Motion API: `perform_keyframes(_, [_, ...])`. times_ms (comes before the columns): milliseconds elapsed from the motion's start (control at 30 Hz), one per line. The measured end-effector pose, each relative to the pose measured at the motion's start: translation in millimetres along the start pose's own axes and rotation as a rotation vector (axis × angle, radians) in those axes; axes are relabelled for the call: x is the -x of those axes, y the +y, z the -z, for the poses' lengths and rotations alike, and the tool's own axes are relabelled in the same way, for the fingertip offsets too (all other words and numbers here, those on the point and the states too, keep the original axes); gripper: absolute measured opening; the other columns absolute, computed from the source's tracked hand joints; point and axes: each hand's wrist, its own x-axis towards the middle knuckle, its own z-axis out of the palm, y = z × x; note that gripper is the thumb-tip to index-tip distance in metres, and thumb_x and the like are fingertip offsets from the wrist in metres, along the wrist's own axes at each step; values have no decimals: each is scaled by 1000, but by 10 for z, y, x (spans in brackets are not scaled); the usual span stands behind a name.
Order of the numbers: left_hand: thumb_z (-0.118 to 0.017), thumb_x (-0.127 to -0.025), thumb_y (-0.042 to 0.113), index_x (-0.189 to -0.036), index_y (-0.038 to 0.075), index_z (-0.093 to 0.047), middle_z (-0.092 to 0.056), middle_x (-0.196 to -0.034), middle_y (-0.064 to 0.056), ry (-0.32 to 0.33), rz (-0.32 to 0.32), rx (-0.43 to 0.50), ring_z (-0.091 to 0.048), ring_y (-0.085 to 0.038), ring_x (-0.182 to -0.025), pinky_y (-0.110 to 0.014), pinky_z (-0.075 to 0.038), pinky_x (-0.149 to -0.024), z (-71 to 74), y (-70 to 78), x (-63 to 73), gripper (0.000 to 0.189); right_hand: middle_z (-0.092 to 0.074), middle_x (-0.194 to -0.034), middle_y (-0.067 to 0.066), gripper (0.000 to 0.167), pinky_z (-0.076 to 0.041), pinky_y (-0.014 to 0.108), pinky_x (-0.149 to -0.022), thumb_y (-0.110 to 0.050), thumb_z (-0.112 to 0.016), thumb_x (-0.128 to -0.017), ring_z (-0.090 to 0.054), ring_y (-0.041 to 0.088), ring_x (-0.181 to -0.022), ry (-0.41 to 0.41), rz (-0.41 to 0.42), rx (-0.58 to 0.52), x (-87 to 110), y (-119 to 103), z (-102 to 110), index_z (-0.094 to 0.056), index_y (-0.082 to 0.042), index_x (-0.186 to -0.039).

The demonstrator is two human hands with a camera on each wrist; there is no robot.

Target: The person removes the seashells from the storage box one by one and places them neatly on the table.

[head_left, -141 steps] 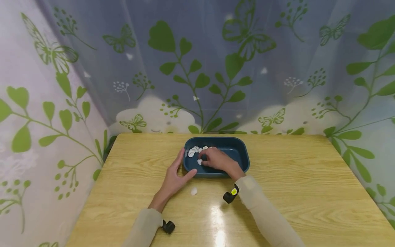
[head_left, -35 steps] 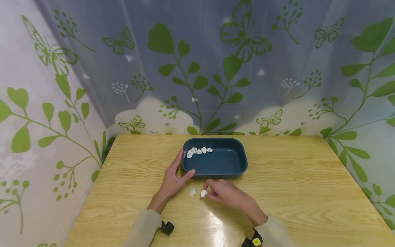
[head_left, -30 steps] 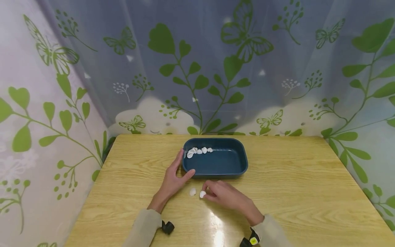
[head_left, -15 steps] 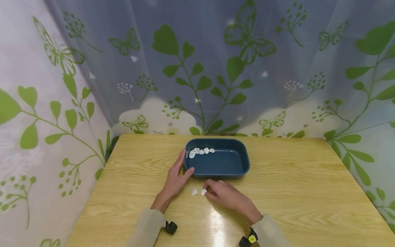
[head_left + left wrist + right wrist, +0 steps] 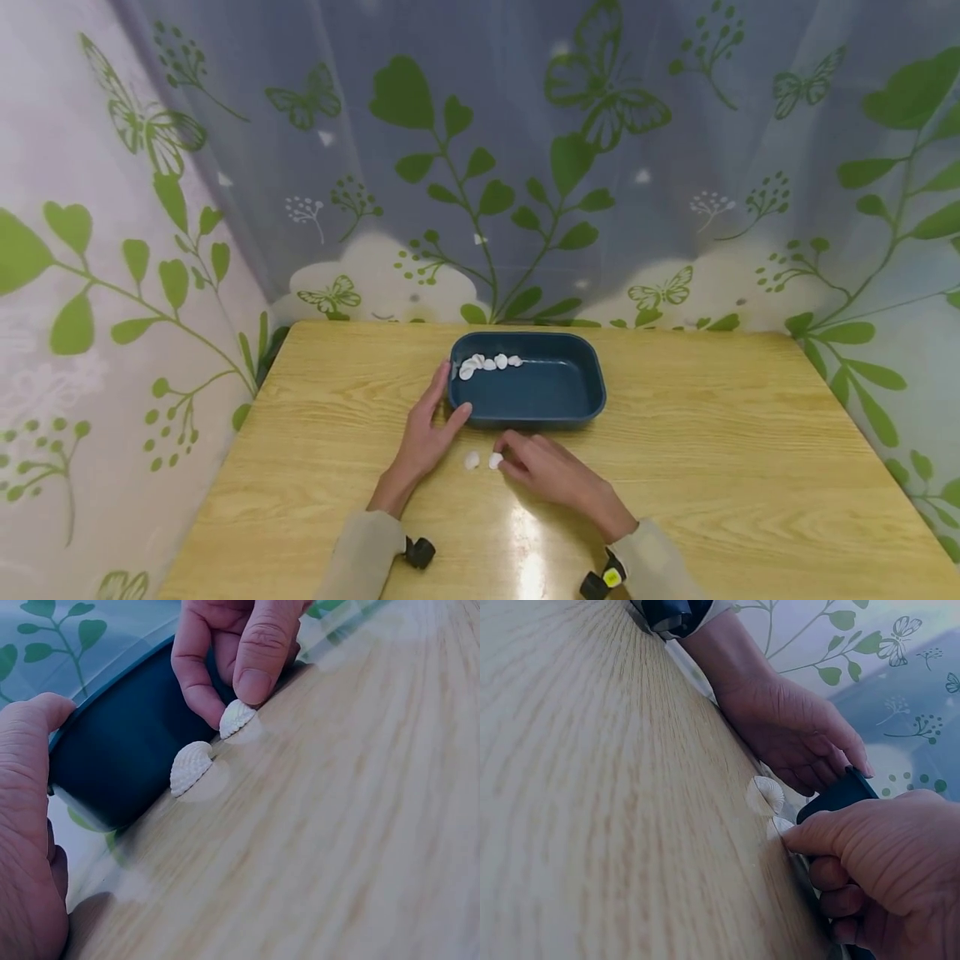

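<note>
A dark blue rectangular dish [image 5: 558, 400] stands on the table with several white shells [image 5: 501, 362] along its back left. My left hand [image 5: 422, 433] rests against the dish's left end, fingers extended along the side and thumb at the front rim. Just in front of the dish, my right hand [image 5: 553, 471] pinches a white ribbed seashell [image 5: 237, 718] between thumb and finger, low at the table surface. A second ribbed seashell [image 5: 190, 766] lies on the table left of it, a small gap between them. The right hand's other fingers are curled under.
The wooden table [image 5: 697, 467] extends on both sides of the dish and toward me. A leaf-and-butterfly patterned curtain [image 5: 495, 167] hangs directly behind its back edge and at the sides. A black wrist camera [image 5: 595, 585] sits near the right sleeve.
Earlier, my right hand was inside the dish at a shell. It has come out to the table in front, where it holds a shell beside the other one. My left hand stays at the dish.
</note>
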Motion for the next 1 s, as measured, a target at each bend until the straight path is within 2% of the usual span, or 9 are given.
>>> perform_keyframes(267, [-69,-103,29,-167,18,-27,-25,-172,-1,-13,7,4,-21,-17,-159,-44,-20,-129,-13,-8,-2,78,-72,-90,-3,13,-52,21,-64,-11,-69,-102,-55,-2,-69,15,5,-9,4,11,2,-68,-6,-113])
perform_keyframes(567, [-71,-102,25,-166,20,-30,-28,-171,-1,-1,-12,23,-22,-18,-158,-37,-20,-128,-30,-65,-2,76,-71,-90,-4,13,-51,22,-65,-12,-68,-102,-55,-1,-70,-7,-30,-20,6,-20,35,-68,-8,-114])
perform_keyframes(800, [-71,-102,27,-167,21,-28,-26,-171,1,-5,7,12,-22,-17,-158,-40,-20,-129,-19,-48,-13,78,-71,-88,-6,12,-51,21,-65,-12,-67,-103,-55,-2,-69,-20,-33,-26,-1,-7,37,-68,-9,-114])
perform_keyframes(1000, [-72,-101,32,-167,23,-27,-25,-171,4,-13,38,5,-21,-18,-159,-46,-20,-129,-13,-32,-12,80,-58,-72,-14,10,-46,19,-59,-13,-67,-103,-49,-3,-62,-30,-27,-55,21,-50,131,-69,-10,-112])
